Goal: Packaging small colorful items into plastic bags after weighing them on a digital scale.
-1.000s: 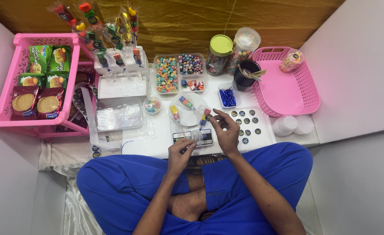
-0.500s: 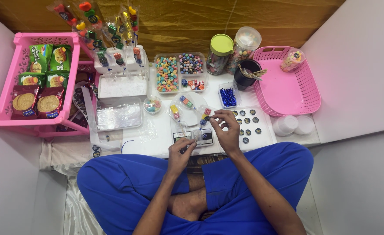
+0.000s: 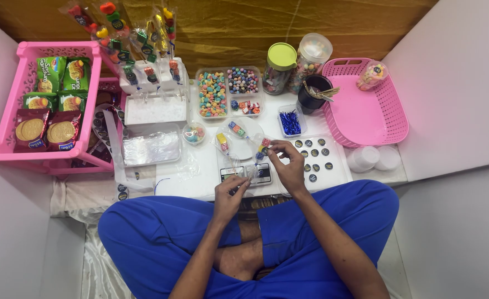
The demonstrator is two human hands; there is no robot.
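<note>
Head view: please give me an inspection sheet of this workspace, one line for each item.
Surface: low white table, crowded with supplies.
Job's things: small clear candy bag, stretched between both hands over a small scale.
Clutter: divided tray of coloured candies, two jars, black cup, dish of blue ties, sheet of round stickers, stack of clear bags, filled candy sticks.
Hands: left hand pinches the bag's lower end; right hand holds its upper end.
Cables: nothing seen.
Surroundings: pink rack with snack packs, pink basket, white walls, golden backdrop.
</note>
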